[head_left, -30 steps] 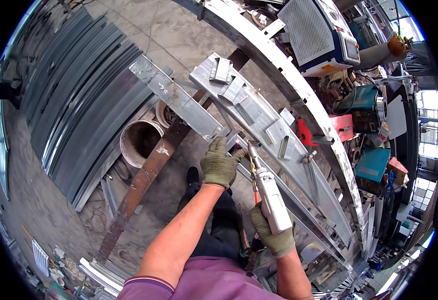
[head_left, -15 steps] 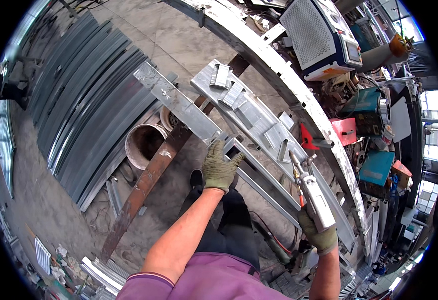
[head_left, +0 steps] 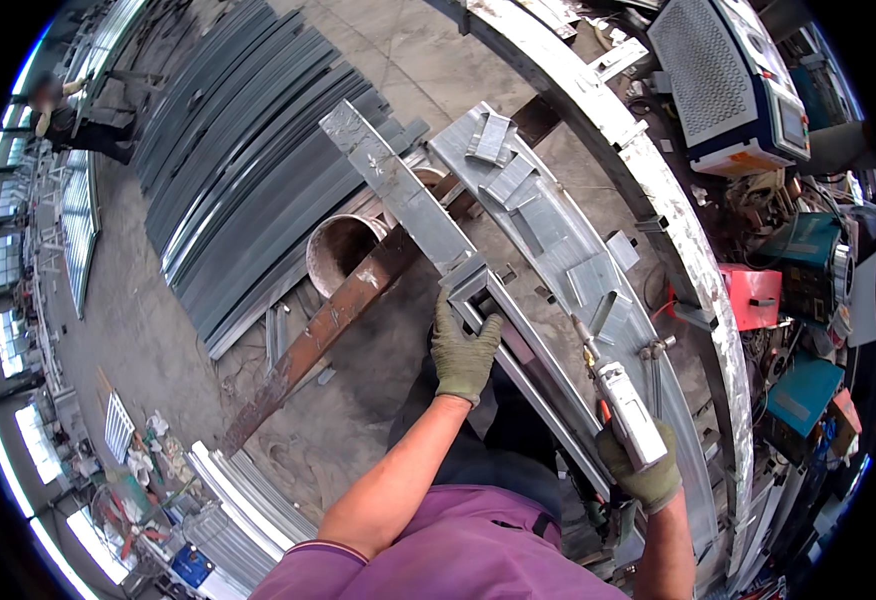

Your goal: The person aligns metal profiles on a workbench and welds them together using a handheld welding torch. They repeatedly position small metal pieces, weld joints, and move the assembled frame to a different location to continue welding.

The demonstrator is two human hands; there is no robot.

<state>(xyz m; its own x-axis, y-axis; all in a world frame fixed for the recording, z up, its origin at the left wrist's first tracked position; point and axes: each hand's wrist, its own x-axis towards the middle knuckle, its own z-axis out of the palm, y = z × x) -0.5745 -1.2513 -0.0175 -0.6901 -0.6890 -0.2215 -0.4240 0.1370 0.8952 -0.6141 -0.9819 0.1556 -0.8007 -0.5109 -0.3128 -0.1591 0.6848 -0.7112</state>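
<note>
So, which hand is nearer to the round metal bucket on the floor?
The left hand. It rests on the metal frame, just right of the bucket. The right hand holds a welding torch, much farther away, lower right.

- right hand (head_left: 641, 468), gloved, moved with the welding torch (head_left: 618, 400) from beside the left hand out to the right and nearer, now well apart from it.
- torch nozzle swung off the joint near the left hand, now pointing at the curved metal frame (head_left: 558, 250) further right.
- left hand (head_left: 463, 350) kept to the same end of the flat metal bar (head_left: 408, 195), fingers now spread over the bracket (head_left: 468, 280).
- view shifted slightly, round pipe opening (head_left: 343, 250) now closer to centre.
</note>
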